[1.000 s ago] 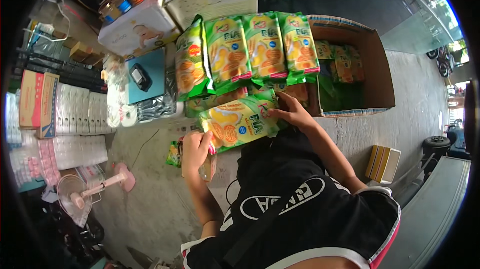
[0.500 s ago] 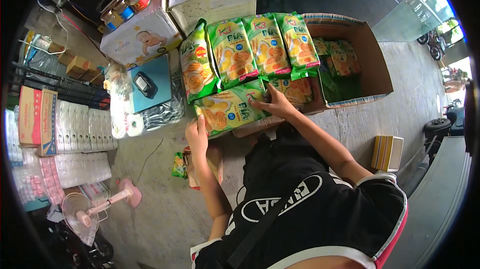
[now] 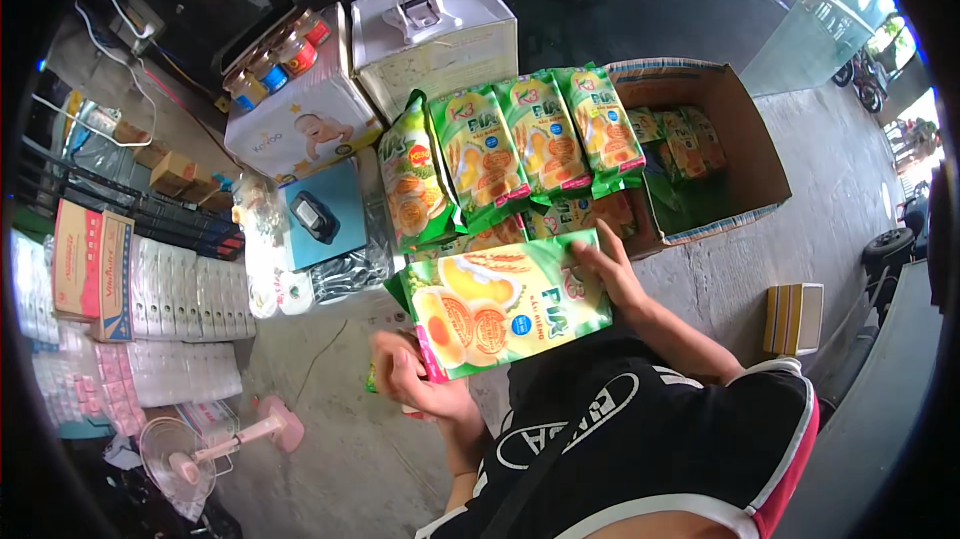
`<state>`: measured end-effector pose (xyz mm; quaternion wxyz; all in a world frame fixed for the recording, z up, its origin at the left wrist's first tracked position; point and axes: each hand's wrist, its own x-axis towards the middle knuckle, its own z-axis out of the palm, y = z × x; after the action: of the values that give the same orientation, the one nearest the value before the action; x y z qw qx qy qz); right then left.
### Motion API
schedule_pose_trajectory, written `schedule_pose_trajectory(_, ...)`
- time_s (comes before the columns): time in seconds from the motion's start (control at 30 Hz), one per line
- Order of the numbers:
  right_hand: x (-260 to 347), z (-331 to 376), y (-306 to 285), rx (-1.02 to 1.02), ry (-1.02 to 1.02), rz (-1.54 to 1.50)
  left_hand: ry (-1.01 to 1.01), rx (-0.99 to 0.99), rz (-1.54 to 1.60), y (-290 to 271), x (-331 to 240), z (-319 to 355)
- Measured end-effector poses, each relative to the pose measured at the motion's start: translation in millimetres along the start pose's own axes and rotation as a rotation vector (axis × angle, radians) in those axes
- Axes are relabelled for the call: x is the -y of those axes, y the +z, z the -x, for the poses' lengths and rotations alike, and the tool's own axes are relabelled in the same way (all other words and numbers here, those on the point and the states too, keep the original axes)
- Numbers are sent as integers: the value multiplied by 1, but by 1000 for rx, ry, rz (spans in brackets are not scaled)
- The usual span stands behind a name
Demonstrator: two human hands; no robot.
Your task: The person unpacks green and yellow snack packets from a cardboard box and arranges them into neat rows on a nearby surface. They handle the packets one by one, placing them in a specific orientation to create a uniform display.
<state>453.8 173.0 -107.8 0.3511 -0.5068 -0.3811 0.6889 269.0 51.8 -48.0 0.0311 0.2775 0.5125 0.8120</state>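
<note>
A green packet of cakes [image 3: 500, 304], printed with round pastries, is held up in front of my body, tilted with its right end higher. My right hand [image 3: 612, 274] grips the right end, thumb on the front face and the other fingers mostly hidden behind. At the lower left corner is my left hand [image 3: 430, 384], its fingers curled against the packet's end and partly hidden. Just beyond stand several similar upright green packets [image 3: 478, 154] in a row. Beside them at the left leans a packet with a different print [image 3: 410, 179]. More packets [image 3: 590, 214] lie under the row.
An open cardboard box [image 3: 735, 139] with several packets inside stands right of the row. To the left are a blue flat box [image 3: 335, 219] with a black device, a white carton [image 3: 300, 134] topped with jars, and a pink fan [image 3: 180, 459]. A yellow-sided box [image 3: 795, 319] is on the floor.
Both hands have lifted the cake packet off the front of the pile and drawn it toward my body. Packets beneath the row now show. The head view has shifted, bringing a white fan into sight.
</note>
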Motion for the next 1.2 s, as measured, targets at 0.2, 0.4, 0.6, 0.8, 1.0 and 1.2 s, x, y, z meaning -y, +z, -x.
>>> schedule_pose_trajectory(0.2,31,-22,40,28,-280,-392,453,40,-57,77,17,-82)
schedule_pose_trajectory(0.4,-12,-69,60,304,-171,-256,580,426,-449,145,127,-180)
schedule_pose_trajectory(0.6,-9,-104,51,333,-248,150,39,697,-372,144,200,-115)
schedule_pose_trajectory(0.8,-12,-120,35,505,-281,291,-133,705,-272,146,198,-115)
schedule_pose_trajectory(1.0,33,-122,17,793,-90,705,-255,744,-259,147,205,-129)
schedule_pose_trajectory(1.2,70,-111,-47,1014,-462,1138,-157,786,-438,156,186,-122)
